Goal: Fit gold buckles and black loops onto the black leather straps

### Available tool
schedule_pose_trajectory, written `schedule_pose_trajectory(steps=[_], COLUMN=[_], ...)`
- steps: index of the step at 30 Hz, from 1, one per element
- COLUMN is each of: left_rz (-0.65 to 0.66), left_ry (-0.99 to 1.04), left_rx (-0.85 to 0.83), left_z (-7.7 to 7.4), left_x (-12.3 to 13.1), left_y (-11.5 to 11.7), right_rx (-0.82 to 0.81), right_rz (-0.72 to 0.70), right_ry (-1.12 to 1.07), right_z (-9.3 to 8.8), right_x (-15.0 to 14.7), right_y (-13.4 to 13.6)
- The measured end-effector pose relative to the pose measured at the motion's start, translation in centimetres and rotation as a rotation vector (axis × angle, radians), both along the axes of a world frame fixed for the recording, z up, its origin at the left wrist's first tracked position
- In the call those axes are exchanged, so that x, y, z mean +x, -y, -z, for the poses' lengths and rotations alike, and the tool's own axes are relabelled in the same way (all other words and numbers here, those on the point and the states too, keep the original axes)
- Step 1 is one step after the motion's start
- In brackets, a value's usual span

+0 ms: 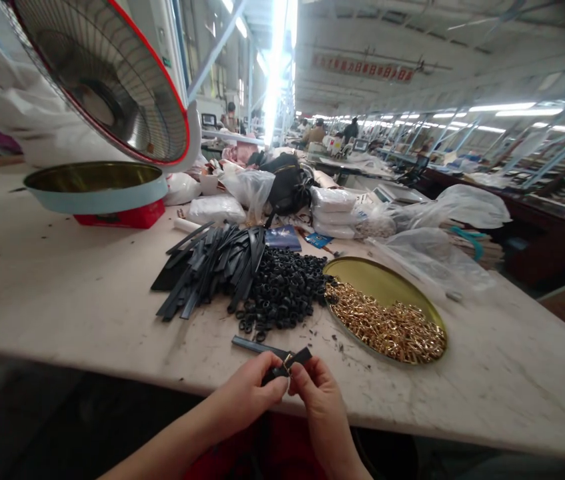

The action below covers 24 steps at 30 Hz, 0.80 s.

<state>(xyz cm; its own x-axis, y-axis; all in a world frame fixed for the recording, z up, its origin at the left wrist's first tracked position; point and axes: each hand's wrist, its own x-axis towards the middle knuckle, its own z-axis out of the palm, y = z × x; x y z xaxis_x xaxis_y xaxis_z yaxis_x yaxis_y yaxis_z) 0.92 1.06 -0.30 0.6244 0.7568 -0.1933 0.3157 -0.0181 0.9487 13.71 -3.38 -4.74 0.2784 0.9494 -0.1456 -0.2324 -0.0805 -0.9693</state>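
Close to the table's front edge, my left hand point(255, 390) and my right hand point(318, 392) meet over a black strap point(301, 357) with a small gold buckle point(288, 361) on it. Both hands are closed, fingertips pinching the strap on either side of the buckle. A flat black strip point(257, 345) reaches out to the left behind my left fingers; whether it belongs to the same strap I cannot tell. Beyond my hands lie a heap of small black loops point(285, 287) and a pile of black straps point(217, 263). Gold buckles point(387, 323) fill part of a round gold tray point(362, 268) at the right.
At the left, a fan point(107, 80) with a red rim leans over a round tin lid point(97, 193) resting on a red box point(122, 217). Plastic-wrapped packs point(332, 210), a black bag point(287, 183) and clear plastic sheeting point(427, 257) line the table's back. Several people work far behind.
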Motion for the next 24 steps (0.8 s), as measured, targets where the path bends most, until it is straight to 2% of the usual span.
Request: schedule_pose_trajectory(steps=[4, 11, 13, 16, 19, 22, 24], left_rz=[-0.03, -0.076, -0.1, -0.121, -0.133, -0.125, -0.071], left_ry=[0.083, 0.102, 0.11, 0.064, -0.033, -0.109, -0.099], left_rx=[-0.096, -0.369, -0.415, -0.415, -0.248, -0.027, -0.067], left_z=[0.5, 0.5, 0.9, 1.8, 2.1, 1.6, 1.3], left_x=[-0.5, -0.9, -0.9, -0.8, -0.8, -0.9, -1.1], left_y=[0.8, 1.8, 1.9, 1.9, 1.9, 2.1, 2.2], right_rx=[0.034, -0.024, -0.026, 0.052, 0.207, 0.183, 0.074], right_rz=[-0.099, -0.199, -0.191, -0.069, -0.022, -0.083, -0.152], right_ry=[-0.021, -0.292, -0.211, 0.195, 0.585, 0.613, 0.496], right_z=[-0.2, -1.0, -0.7, 0.2, 0.7, 0.6, 0.5], right_x=[-0.7, -1.7, -1.9, -1.7, -0.9, 0.0, 0.4], right_y=[0.8, 1.7, 2.0, 2.5, 2.9, 2.6, 2.3])
